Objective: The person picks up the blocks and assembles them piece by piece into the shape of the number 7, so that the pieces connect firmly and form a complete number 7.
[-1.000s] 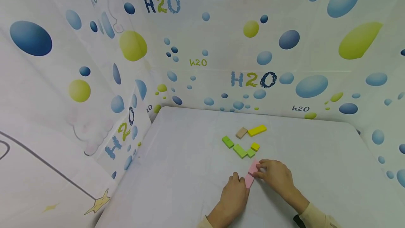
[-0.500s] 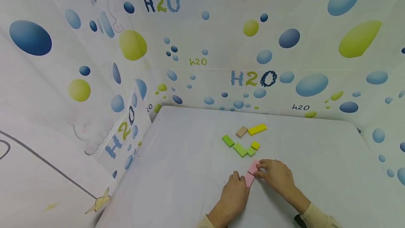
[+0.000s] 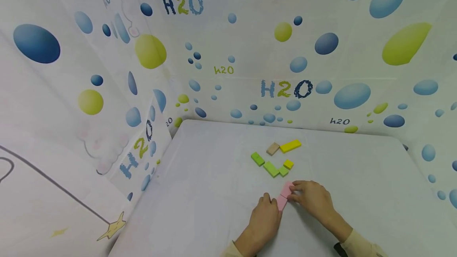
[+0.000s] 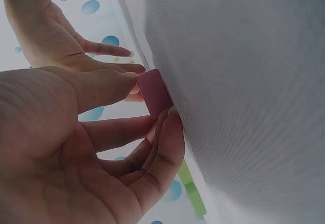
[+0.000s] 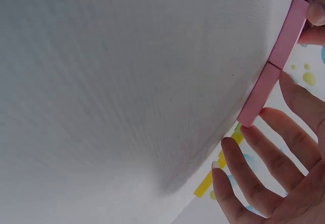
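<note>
White back wall (image 3: 246, 43) printed with blue and yellow-green bubbles (image 3: 326, 43) and "H2O" lettering (image 3: 267, 89); adjoining left wall (image 3: 46, 110), similarly patterned, bearing a grey line (image 3: 53, 185) that slants down to a yellow star (image 3: 114, 226). Foreground: white-covered table (image 3: 200, 193), far corners rounded, far edge just before the back wall. Illumination soft, shadows faint.

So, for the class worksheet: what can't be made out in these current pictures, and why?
Head view: the dark item by the right sleeve, cut off by the bottom edge; I can't tell what it is.
Left wrist view: the farther pink block, not distinguishable behind the nearer pink block.
Right wrist view: most of the left hand, cut off by the right edge.
</note>
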Demonstrator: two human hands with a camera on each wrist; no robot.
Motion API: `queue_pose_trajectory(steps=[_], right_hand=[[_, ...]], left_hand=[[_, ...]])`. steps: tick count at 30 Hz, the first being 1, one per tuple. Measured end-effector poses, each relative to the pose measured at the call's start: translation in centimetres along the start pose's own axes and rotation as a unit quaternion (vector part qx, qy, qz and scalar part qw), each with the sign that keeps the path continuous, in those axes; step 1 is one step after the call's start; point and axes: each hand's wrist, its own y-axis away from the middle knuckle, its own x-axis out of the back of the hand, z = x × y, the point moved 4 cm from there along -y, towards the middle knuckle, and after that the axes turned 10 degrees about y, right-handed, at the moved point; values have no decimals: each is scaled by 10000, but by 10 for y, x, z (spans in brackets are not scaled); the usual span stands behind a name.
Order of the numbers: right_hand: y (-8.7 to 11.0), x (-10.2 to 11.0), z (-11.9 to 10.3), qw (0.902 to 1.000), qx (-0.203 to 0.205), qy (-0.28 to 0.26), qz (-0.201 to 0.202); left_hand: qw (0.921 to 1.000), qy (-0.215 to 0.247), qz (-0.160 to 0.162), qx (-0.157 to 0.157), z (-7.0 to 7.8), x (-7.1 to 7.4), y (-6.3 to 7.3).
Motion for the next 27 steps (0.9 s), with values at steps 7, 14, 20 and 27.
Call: queue_pose_trajectory(steps=[7, 14, 20, 27], right_hand=[[2, 0, -1, 9999, -54, -83, -34], [3, -1, -2, 9999, -53, -105, -102], [4, -1, -1, 9999, -9, -144, -53], [5, 0, -1, 9999, 26, -136, 0]], left_hand=[[10000, -63, 53, -41, 0, -1, 0], [9999, -81, 63, -62, 0, 0, 1], [10000, -23, -46, -49, -2, 0, -1], [9996, 221, -149, 28, -7, -4, -4]])
